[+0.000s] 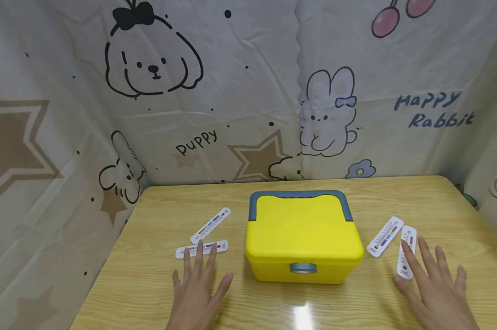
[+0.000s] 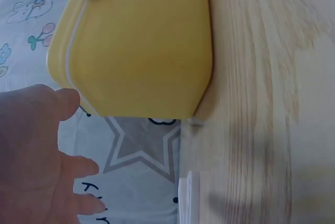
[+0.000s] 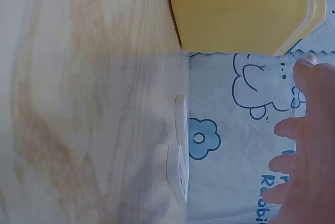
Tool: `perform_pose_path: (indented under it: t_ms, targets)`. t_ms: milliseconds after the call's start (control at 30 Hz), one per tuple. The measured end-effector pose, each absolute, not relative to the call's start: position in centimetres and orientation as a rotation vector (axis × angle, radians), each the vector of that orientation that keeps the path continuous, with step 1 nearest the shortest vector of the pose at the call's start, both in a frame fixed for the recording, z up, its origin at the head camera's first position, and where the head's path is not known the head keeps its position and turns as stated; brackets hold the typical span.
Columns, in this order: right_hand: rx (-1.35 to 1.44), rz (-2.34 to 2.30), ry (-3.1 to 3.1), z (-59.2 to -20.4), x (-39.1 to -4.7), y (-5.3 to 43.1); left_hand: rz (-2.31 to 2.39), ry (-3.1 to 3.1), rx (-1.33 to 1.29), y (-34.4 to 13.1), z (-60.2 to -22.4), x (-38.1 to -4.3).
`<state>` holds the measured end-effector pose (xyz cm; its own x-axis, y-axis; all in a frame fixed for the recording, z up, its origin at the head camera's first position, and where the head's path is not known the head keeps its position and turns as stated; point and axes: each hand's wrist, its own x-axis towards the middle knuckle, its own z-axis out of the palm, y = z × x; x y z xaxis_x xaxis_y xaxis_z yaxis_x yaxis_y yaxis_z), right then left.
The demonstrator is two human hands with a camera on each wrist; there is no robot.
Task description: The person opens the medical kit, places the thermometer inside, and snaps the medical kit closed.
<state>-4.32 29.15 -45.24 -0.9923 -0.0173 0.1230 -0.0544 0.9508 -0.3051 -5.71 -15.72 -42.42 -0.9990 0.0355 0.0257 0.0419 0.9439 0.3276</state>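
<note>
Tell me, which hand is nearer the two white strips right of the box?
Right: the right hand hovers close to those strips; the left hand is across the box from them.

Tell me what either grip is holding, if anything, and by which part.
Nothing is held: left grip and right grip have fingers spread, and the white strips lie on the table.

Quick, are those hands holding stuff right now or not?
Left hand: open, fingers spread, holding nothing.
Right hand: open too, fingers spread, holding nothing.
</note>
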Motion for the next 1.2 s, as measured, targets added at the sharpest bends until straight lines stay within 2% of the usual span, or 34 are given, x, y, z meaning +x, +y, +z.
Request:
perform_pose_path:
  t_ms: [533,1200]
  targets:
    - [0.342,0.613,-2.747,-41.9,-5.7,26.8,-1.050,-2.915,-0.130,-15.0,-42.3,-5.7]
    - [0.428,0.553,-2.776,-38.3,-7.5,22.9,-1.554,-2.923,-0.484,-11.9,-45.5,-4.5]
